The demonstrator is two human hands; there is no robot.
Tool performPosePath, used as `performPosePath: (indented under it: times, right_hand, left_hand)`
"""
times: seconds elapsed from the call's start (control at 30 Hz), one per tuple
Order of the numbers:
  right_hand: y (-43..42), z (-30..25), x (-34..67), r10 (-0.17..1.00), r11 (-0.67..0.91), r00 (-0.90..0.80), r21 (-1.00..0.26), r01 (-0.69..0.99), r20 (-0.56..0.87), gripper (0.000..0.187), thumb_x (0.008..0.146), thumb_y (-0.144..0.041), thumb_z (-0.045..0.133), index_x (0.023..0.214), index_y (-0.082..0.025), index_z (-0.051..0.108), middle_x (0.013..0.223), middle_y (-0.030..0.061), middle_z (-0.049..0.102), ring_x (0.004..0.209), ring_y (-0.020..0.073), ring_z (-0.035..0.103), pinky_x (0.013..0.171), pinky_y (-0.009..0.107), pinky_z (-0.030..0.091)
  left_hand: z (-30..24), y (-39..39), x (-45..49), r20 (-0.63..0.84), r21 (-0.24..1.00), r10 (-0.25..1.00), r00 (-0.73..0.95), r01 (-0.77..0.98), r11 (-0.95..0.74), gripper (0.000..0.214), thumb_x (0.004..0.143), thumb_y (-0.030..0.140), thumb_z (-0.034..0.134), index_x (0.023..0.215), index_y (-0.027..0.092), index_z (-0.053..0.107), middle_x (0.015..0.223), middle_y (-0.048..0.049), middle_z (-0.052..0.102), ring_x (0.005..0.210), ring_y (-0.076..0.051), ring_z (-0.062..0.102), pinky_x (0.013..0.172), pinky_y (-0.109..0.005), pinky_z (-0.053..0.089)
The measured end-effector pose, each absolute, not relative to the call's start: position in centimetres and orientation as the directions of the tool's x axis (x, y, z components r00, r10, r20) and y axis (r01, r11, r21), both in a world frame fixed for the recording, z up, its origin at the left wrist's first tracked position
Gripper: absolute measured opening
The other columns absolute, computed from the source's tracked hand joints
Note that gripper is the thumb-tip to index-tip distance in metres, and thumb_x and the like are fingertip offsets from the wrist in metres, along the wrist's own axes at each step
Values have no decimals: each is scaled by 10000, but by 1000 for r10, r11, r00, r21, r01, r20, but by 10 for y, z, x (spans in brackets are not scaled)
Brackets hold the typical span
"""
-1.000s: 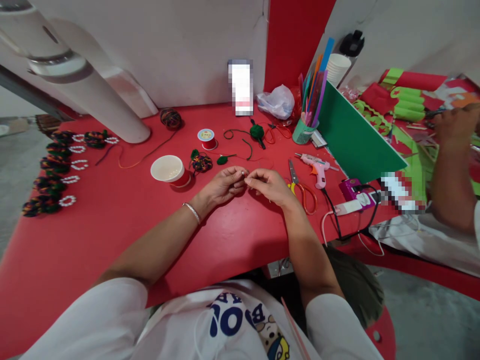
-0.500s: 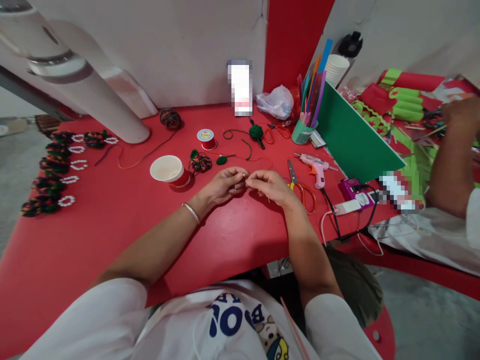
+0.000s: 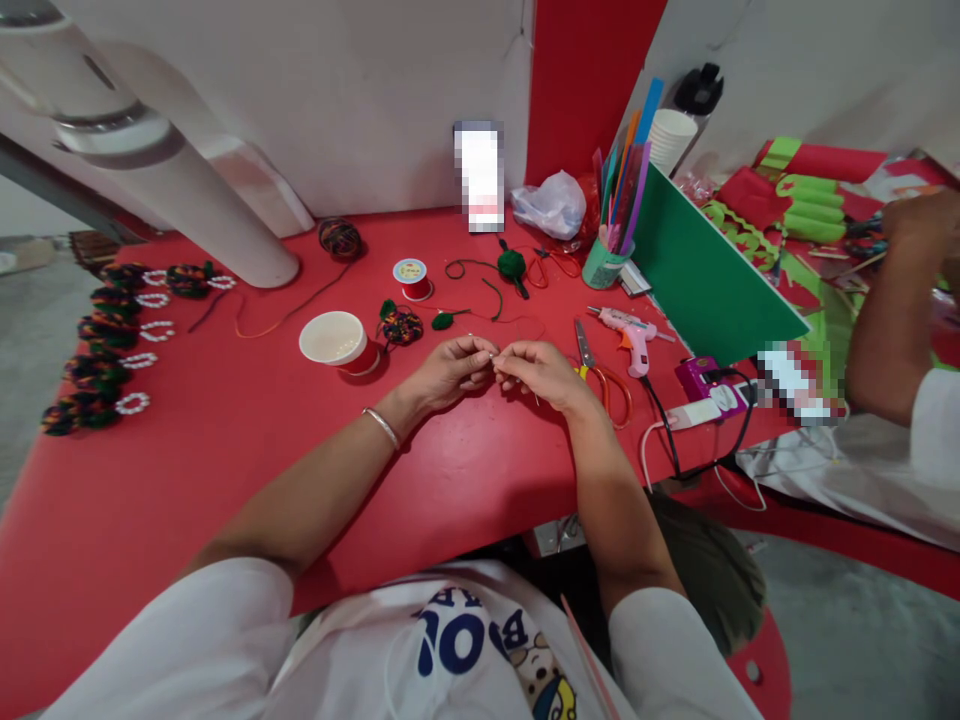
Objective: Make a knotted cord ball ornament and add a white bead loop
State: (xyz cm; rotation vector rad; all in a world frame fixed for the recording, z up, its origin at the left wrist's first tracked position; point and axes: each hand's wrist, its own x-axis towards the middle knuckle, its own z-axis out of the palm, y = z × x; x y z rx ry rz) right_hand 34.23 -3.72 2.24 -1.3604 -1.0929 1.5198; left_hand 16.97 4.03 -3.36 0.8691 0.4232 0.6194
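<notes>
My left hand (image 3: 459,372) and my right hand (image 3: 534,372) meet fingertip to fingertip over the red table. Both are closed in a pinch around something tiny and pale, too small to name. A thin light piece pokes out beneath my right hand. Left of my hands stand a paper cup (image 3: 334,338) and a multicoloured yarn piece (image 3: 401,326) with a green leaf. A green yarn leaf (image 3: 442,321) and a spool of red thread (image 3: 412,280) lie just beyond my fingers. Scissors (image 3: 616,395) with orange handles rest right of my right hand.
A pink glue gun (image 3: 634,335) and a purple power socket (image 3: 705,380) with cables occupy the right side. Behind them stand a green board (image 3: 712,270) and a pen cup (image 3: 606,265). Yarn pieces with bead rings (image 3: 97,365) line the left edge. Another person's arm (image 3: 892,310) is at far right.
My fingertips have shifted very slightly, and the tiny pale thing between them shows less. The other person's arm at the right has moved a little to the left.
</notes>
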Motion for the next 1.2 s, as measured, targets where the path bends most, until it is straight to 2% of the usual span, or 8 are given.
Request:
performPosePath:
  times: [0.17,0.33,0.5,0.6,0.73,0.93,1.1,1.2]
  right_hand:
    - [-36,19,342,950,-303,-77,-953,28,-304,181,869,-304,679,743,-181,641,719,6,659,615,105,610,565,213,490]
    - [-35,11,342,968,-226,-82,-964,137,-239,226,908,-327,634,732,-185,630,677,0,645,607,109,592,596,226,489]
    - [-38,16,347,972,-183,-89,-938,294,-217,224,887,-349,658,745,-176,671,698,17,672,643,126,607,602,245,466]
    - [-40,19,348,988,-136,-24,-946,295,-150,179,821,-275,714,972,-178,713,912,36,734,720,123,640,618,234,486]
    - [-39,16,348,982,-144,-104,-981,129,-158,443,821,-209,701,1260,-210,644,1073,45,737,728,115,684,583,219,519]
    - [-38,8,349,968,-227,-78,-963,149,-240,136,864,-154,643,964,-165,734,777,32,729,640,131,676,597,248,562]
    - [-34,-1,351,984,-165,-37,-974,153,-173,290,840,-121,630,1090,-203,751,966,44,775,701,126,693,638,253,567]
    - [-29,-7,357,985,-113,153,-963,246,-77,255,904,-207,608,1114,-224,754,1018,45,781,757,153,705,692,289,578]
  left_hand:
    - [-37,38,172,-53,895,753,656,-304,327,408,678,458,946,806,130,740,575,8,576,444,-52,389,430,-191,284]
    - [-38,35,172,101,991,832,545,-132,-34,449,809,583,809,747,156,686,642,-13,608,538,-99,483,515,-236,382]
    - [-35,35,169,373,899,752,544,-12,-437,462,945,579,643,724,173,657,750,-50,636,722,-162,586,707,-310,478]
    - [-33,33,168,445,848,711,544,-3,-529,401,978,493,627,733,177,653,792,-52,634,758,-166,596,722,-313,486]
    - [-31,30,168,524,793,694,494,13,-609,291,959,381,675,753,175,679,888,-58,624,822,-168,596,739,-313,491]
    - [-30,32,167,539,795,733,415,39,-606,303,989,362,620,747,183,654,826,-46,606,808,-176,574,754,-334,483]
    - [-27,32,167,470,854,762,445,-11,-520,376,969,465,649,722,182,647,820,-52,616,799,-174,583,755,-335,485]
    - [-25,27,165,357,930,809,466,-93,-356,396,945,511,676,726,183,647,828,-54,632,710,-152,565,676,-319,477]
